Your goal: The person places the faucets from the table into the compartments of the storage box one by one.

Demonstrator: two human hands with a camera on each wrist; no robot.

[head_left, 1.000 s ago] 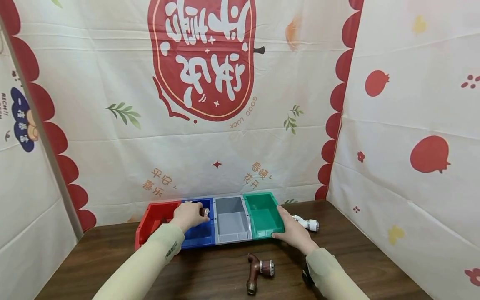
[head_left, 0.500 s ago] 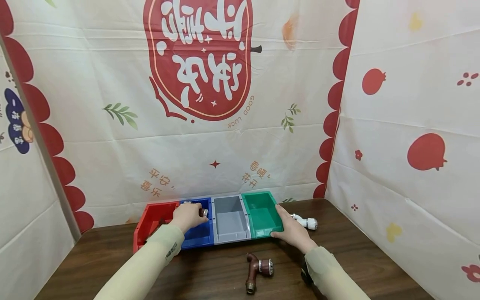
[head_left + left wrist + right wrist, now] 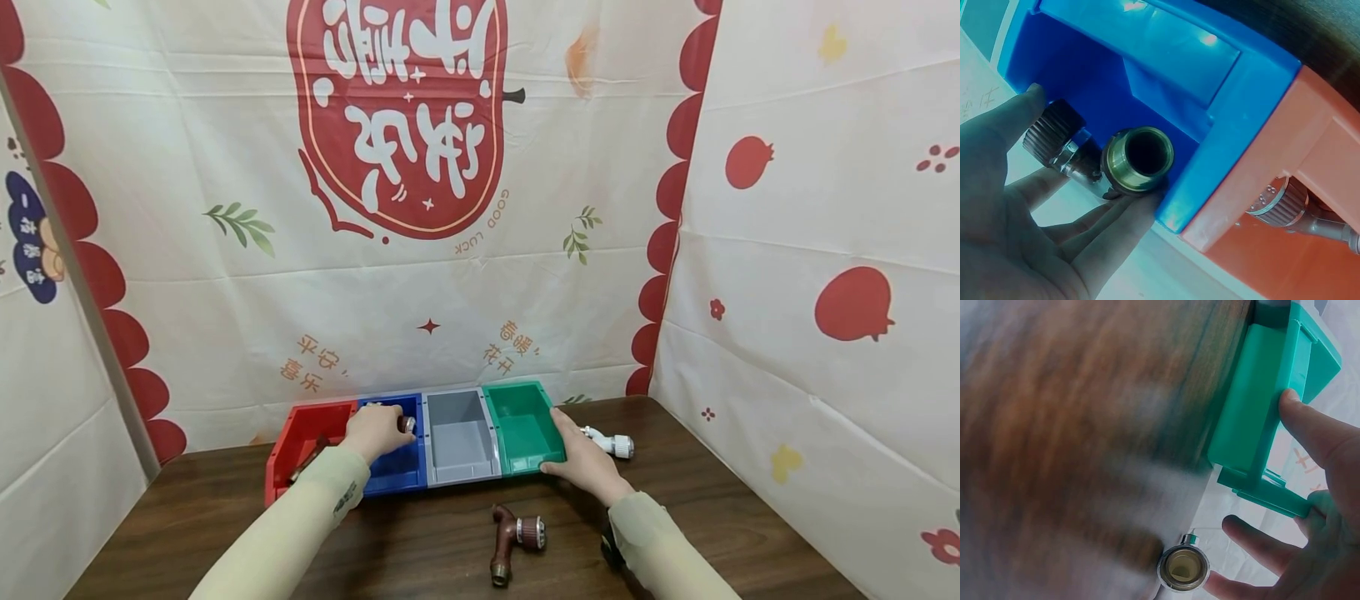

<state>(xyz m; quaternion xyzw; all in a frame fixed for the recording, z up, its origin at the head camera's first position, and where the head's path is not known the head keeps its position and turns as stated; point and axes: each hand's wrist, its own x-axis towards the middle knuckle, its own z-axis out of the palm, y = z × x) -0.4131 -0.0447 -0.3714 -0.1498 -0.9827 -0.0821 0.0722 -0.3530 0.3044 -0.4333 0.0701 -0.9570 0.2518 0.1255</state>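
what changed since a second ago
Nothing visibly moved, and nothing was grasped or released; only the head view shifted slightly. The left hand still holds a tap at the blue bin, the right hand still touches the green bin, and another brown tap stays on the table.

Bins (image 3: 461, 454) are glossy plastic, tbl (image 3: 420, 546) smooth wood-grain, bkdrop (image 3: 480, 292) matt cloth, tap rim (image 3: 1120, 161) shiny metal.

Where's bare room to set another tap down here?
Bare: gray bin, beside blue bin; green bin, between gray bin and right hand; table between left sleeve and lying tap. Crowded: blue bin, with left hand and gripped tap; red bin, with another tap; beside the right hand, white tap.
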